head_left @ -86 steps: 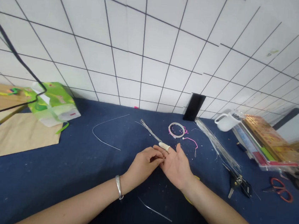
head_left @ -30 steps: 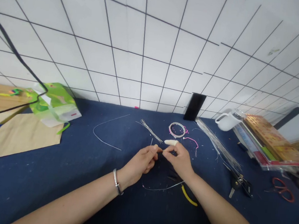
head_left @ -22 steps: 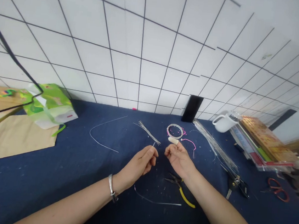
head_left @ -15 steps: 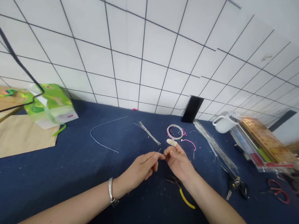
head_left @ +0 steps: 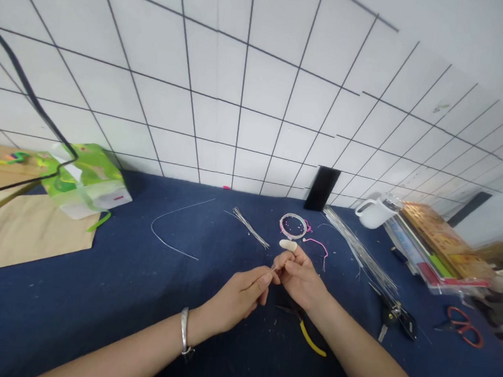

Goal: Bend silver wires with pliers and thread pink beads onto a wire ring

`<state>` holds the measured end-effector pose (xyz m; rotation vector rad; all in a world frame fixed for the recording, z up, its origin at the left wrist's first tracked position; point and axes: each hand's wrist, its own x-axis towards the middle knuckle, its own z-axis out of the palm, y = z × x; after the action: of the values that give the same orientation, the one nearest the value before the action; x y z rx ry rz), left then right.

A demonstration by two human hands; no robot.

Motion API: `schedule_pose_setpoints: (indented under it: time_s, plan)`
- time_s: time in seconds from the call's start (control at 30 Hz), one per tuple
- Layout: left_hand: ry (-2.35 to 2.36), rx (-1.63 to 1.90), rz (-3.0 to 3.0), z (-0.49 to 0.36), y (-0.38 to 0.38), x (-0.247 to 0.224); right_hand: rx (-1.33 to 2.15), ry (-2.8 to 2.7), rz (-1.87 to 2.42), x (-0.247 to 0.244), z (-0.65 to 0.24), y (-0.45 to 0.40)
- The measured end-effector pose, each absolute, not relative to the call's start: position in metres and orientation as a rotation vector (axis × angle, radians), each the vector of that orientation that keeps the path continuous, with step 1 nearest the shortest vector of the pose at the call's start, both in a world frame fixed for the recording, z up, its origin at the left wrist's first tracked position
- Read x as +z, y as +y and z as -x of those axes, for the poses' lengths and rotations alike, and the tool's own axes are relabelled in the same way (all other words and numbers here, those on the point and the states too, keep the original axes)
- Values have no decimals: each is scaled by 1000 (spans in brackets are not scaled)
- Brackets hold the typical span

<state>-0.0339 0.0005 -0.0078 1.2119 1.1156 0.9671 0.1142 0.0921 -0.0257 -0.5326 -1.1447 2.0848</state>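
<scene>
My left hand [head_left: 242, 295] is closed, thumb and fingers pinching a thin wire [head_left: 274, 269] that shows only as a short bit between the two hands. Meeting it fingertip to fingertip, my right hand [head_left: 304, 281] is also pinched on the wire; a white finger cot [head_left: 288, 246] covers one of its fingertips. Most of the wire is hidden by the fingers. Under the right wrist lie yellow-handled pliers [head_left: 311, 340], partly covered. Just beyond the hands rest a round ring-shaped dish [head_left: 293, 226] with small pink beads and a pink beaded strand [head_left: 321, 245].
A short wire bundle [head_left: 251, 227] and a bent wire [head_left: 154, 229] lie left of centre. Rightward are a long wire bundle [head_left: 362, 251], keys [head_left: 383, 332], red-handled scissors [head_left: 472, 336], a white mug [head_left: 375, 213] and stacked books [head_left: 443, 244]. A black phone-like slab [head_left: 322, 188] leans on the wall.
Both hands have stayed close together and pinched. My left fingertips have shifted slightly to the right, and the wire end that stuck up above them no longer shows there.
</scene>
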Motion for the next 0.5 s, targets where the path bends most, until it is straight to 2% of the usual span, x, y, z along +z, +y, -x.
schedule_pose_setpoints:
  time_s: [0.13,0.33,0.5]
  plan:
    - [1155,980,-1255,35,0,-6,1945,-1346,576,-21,-118,97]
    - [1237,970,-1433,36,-1,-2,1434,-1927,642,-1,-135,103]
    - [1274,945,-1625,36,-1,-2,1153,-2089,655,9,-141,101]
